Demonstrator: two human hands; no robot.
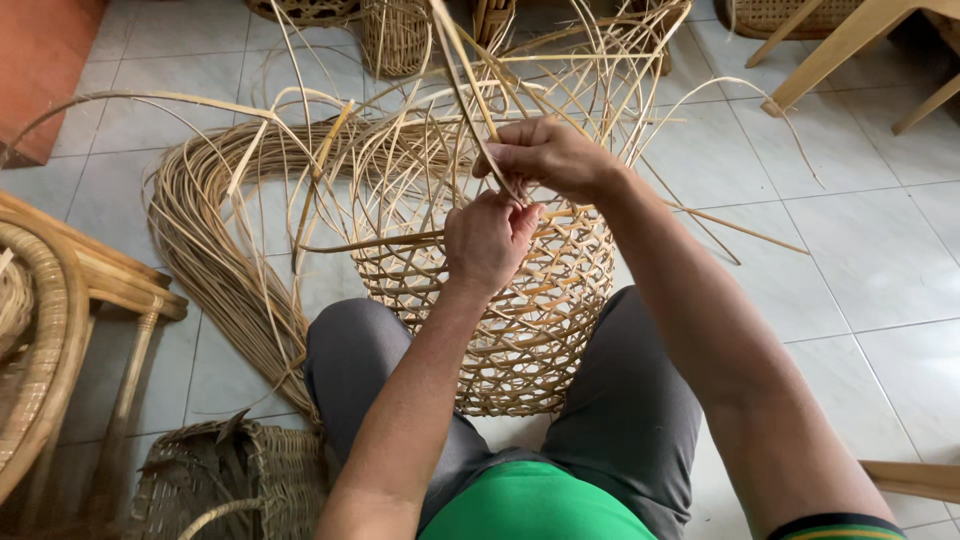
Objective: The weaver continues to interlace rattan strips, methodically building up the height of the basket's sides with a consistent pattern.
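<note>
I judge I'm mid-weave on the open-lattice rattan basket (500,320) propped between my knees. My left hand (488,240) pinches its rim, my right hand (545,155) grips a loose strip (462,90); threading it calls for steady tension.

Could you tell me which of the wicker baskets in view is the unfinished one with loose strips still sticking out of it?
It is the open-weave basket held between the person's knees, under both hands. The darker basket at lower left and the small one at the top are closed weaves without loose strips.
</note>
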